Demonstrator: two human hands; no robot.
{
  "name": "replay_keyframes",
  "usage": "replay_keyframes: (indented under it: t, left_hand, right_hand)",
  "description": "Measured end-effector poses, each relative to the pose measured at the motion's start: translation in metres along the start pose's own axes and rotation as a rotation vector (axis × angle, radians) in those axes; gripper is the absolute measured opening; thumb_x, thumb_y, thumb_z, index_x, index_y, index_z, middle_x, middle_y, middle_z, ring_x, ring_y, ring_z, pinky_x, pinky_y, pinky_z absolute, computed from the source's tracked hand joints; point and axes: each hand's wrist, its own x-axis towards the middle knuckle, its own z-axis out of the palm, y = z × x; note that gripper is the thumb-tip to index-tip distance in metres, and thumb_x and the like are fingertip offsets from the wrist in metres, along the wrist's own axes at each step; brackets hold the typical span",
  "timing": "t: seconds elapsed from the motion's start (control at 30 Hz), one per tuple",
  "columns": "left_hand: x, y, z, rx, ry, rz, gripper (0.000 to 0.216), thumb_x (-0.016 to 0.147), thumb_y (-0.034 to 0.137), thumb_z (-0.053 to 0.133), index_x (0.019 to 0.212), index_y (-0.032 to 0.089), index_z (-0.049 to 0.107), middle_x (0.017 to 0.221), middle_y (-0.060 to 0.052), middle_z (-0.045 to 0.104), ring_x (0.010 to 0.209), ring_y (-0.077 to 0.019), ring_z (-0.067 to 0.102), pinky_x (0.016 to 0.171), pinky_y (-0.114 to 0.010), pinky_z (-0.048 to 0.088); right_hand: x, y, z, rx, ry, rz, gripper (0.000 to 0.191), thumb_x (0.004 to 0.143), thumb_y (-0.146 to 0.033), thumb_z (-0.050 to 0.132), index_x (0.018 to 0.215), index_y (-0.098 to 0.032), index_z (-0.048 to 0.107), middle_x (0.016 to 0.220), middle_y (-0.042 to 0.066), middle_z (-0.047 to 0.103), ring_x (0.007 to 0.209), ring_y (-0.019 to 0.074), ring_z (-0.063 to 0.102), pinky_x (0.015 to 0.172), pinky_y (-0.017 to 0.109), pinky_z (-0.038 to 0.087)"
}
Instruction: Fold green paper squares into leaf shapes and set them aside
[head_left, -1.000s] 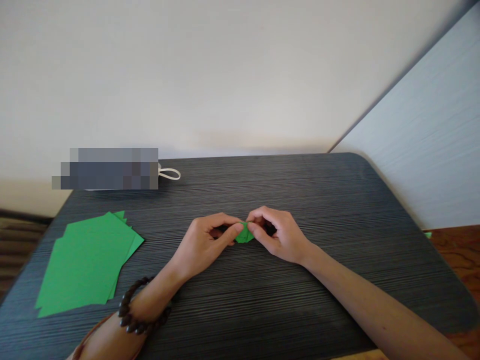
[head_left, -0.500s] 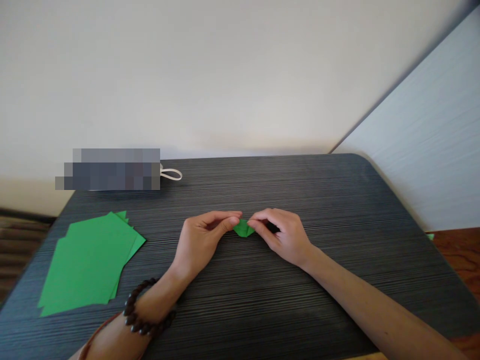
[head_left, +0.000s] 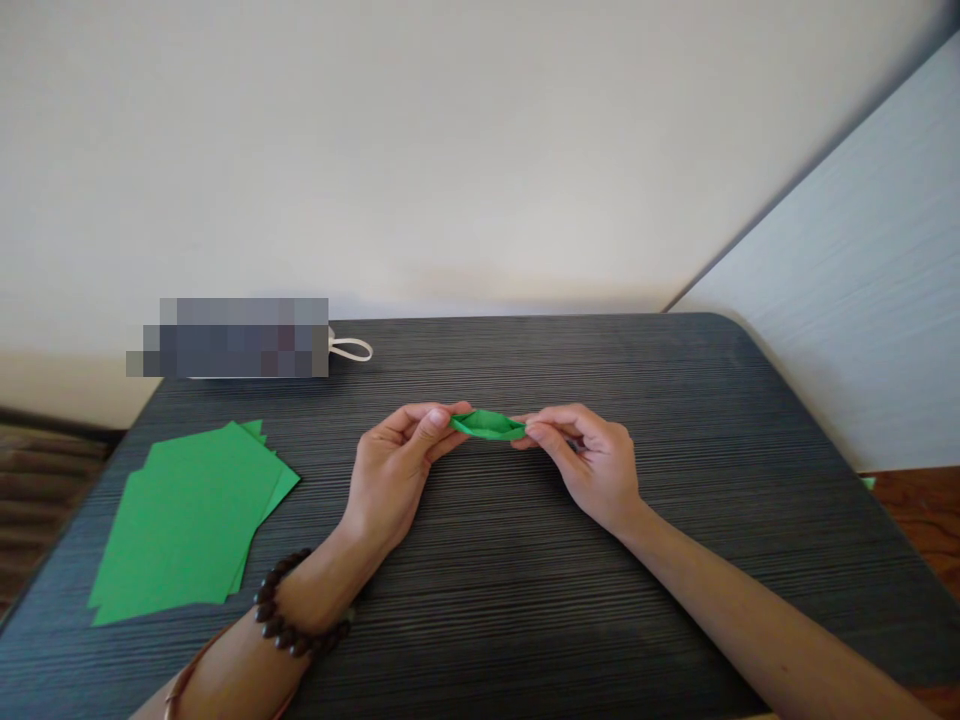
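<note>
Between my two hands is a small folded green paper boat (head_left: 489,425), long and narrow, its top spread into a hollow. My left hand (head_left: 397,460) pinches its left tip between thumb and fingers. At the other tip, my right hand (head_left: 589,455) has its thumb and fingers closed on the paper. The boat is held above the middle of the dark table (head_left: 480,600). A dark bead bracelet (head_left: 289,615) circles my left wrist.
Loosely stacked green paper sheets (head_left: 187,520) lie at the table's left. Behind them, near the wall, is a blurred-out box-like object (head_left: 236,340) with a pale loop (head_left: 352,349). A white panel (head_left: 847,270) stands beyond the table's right edge.
The green paper has gone from a small, mostly covered piece to a wider, opened boat shape. My hands have moved apart and slightly up, still gripping it.
</note>
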Motion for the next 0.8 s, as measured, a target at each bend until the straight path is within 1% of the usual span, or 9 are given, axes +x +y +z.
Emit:
replay_keyframes:
  t: [0.13,0.2,0.3,0.43,0.5,0.57,0.67,0.7,0.8]
  left_hand:
    - [0.0010,-0.0003,-0.0009,-0.053,-0.008,-0.033,0.014,0.080,0.028,0.064,0.080,0.014,0.061,0.093,-0.003,0.071,0.089,-0.0153,0.067,0.090,-0.033,0.051]
    - [0.0008,0.0012,-0.0024,0.021,-0.036,-0.017,0.015,0.081,0.028,0.063,0.081,0.014,0.060,0.095,-0.005,0.071,0.092,-0.0176,0.066,0.090,-0.035,0.051]
    - [-0.0001,0.0047,-0.0046,0.219,-0.108,0.059,0.015,0.077,0.026,0.067,0.082,0.015,0.058,0.098,-0.008,0.071,0.095,-0.0212,0.066,0.088,-0.036,0.052]
    - [-0.0027,0.0055,-0.0054,0.290,-0.245,0.103,0.033,0.066,0.017,0.076,0.090,0.018,0.054,0.110,-0.008,0.067,0.095,-0.0230,0.066,0.086,-0.037,0.053]
    - [-0.0038,0.0039,-0.0057,0.320,-0.276,0.113,0.039,0.065,0.016,0.076,0.097,0.020,0.055,0.116,-0.008,0.065,0.096,-0.0233,0.066,0.087,-0.038,0.053]
    - [-0.0041,0.0030,-0.0066,0.442,-0.282,0.148,0.032,0.067,0.019,0.074,0.096,0.020,0.060,0.120,-0.008,0.062,0.097,-0.0232,0.065,0.088,-0.038,0.052]
    - [-0.0030,0.0043,-0.0082,0.687,-0.285,0.233,0.010,0.071,0.025,0.071,0.080,0.019,0.070,0.120,-0.007,0.062,0.100,-0.0246,0.064,0.088,-0.035,0.051]
    - [-0.0024,0.0053,-0.0084,0.731,-0.281,0.251,0.007,0.072,0.025,0.070,0.076,0.020,0.071,0.118,-0.007,0.064,0.101,-0.0249,0.063,0.088,-0.034,0.050]
    - [-0.0008,0.0079,-0.0077,0.679,-0.217,0.223,0.006,0.072,0.025,0.070,0.074,0.019,0.071,0.106,-0.006,0.069,0.100,-0.0232,0.064,0.091,-0.034,0.049]
  right_hand:
    - [0.0006,-0.0022,-0.0005,0.001,0.009,-0.021,0.005,0.085,-0.021,0.058,0.089,-0.021,0.060,0.085,0.002,0.073,0.077,0.0156,0.070,0.070,0.027,0.058]
    - [0.0008,-0.0018,-0.0010,-0.024,0.017,-0.028,0.005,0.085,-0.021,0.058,0.089,-0.021,0.060,0.085,0.001,0.073,0.077,0.0154,0.070,0.068,0.026,0.058]
    - [0.0006,0.0002,-0.0020,-0.105,0.027,-0.058,0.006,0.084,-0.022,0.059,0.090,-0.022,0.060,0.086,0.001,0.073,0.073,0.0148,0.070,0.065,0.026,0.058]
    - [0.0003,0.0002,-0.0035,-0.258,-0.001,-0.133,0.006,0.084,-0.023,0.060,0.090,-0.022,0.062,0.085,0.000,0.074,0.072,0.0146,0.070,0.065,0.025,0.057]
    - [0.0010,-0.0013,-0.0043,-0.304,-0.029,-0.174,0.006,0.084,-0.022,0.059,0.089,-0.022,0.062,0.086,0.000,0.073,0.074,0.0148,0.070,0.065,0.025,0.056]
    - [0.0023,-0.0027,-0.0053,-0.322,-0.064,-0.210,0.006,0.085,-0.020,0.058,0.089,-0.023,0.063,0.088,0.000,0.073,0.076,0.0147,0.070,0.067,0.024,0.056]
    - [0.0040,-0.0030,-0.0071,-0.336,-0.096,-0.242,0.008,0.085,-0.019,0.058,0.091,-0.022,0.063,0.091,0.000,0.073,0.078,0.0142,0.070,0.069,0.024,0.056]
    - [0.0043,-0.0028,-0.0076,-0.337,-0.103,-0.246,0.009,0.085,-0.019,0.058,0.092,-0.022,0.063,0.092,0.000,0.073,0.078,0.0140,0.070,0.069,0.023,0.056]
    - [0.0042,-0.0028,-0.0082,-0.318,-0.115,-0.238,0.009,0.085,-0.020,0.058,0.093,-0.023,0.063,0.093,0.000,0.073,0.079,0.0139,0.070,0.070,0.024,0.055]
